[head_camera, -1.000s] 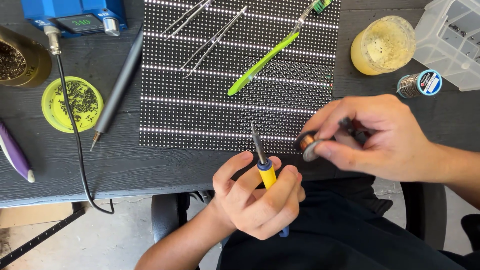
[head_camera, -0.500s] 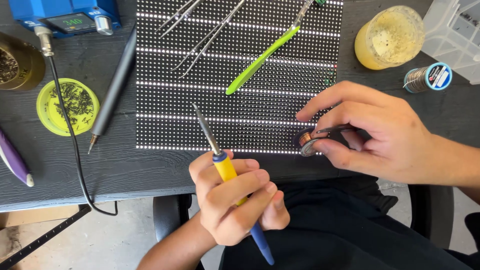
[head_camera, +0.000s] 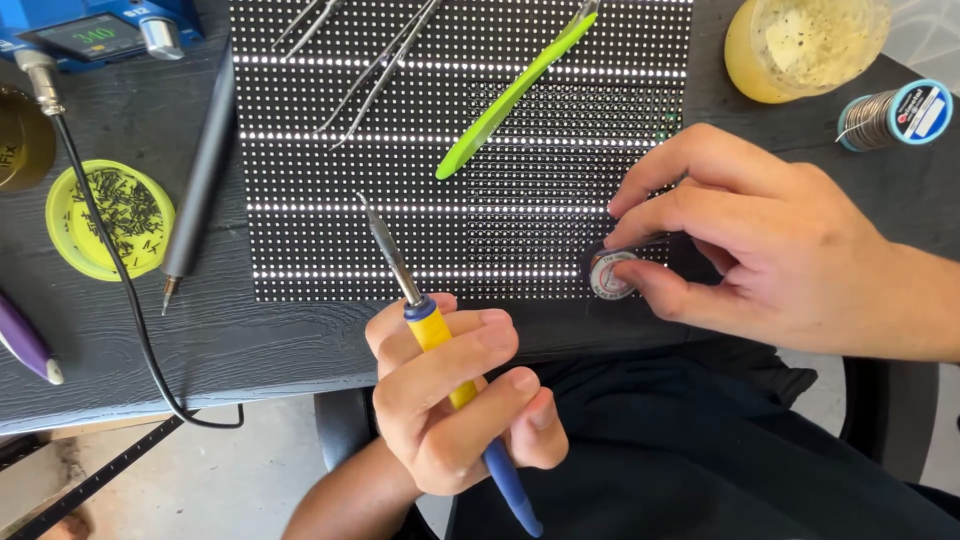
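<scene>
My left hand (head_camera: 455, 395) grips a soldering iron (head_camera: 432, 330) with a yellow and blue handle; its metal tip points up and left over the lower edge of a black panel of tiny dots (head_camera: 460, 150). My right hand (head_camera: 770, 240) pinches a small round spool (head_camera: 611, 275) against the panel's lower right corner, thumb below and fingers above it.
On the panel lie a green tool (head_camera: 510, 95) and metal tweezers (head_camera: 375, 60). To the left are a grey pen-shaped tool (head_camera: 200, 170), a yellow dish of small bits (head_camera: 108, 215), a black cable (head_camera: 110, 260) and a blue station (head_camera: 100, 30). A yellow jar (head_camera: 805, 45) and solder spool (head_camera: 895, 115) stand at right.
My left hand has moved left and tilted the iron so its tip leans left over the panel. My right hand has lowered the round spool onto the panel's corner.
</scene>
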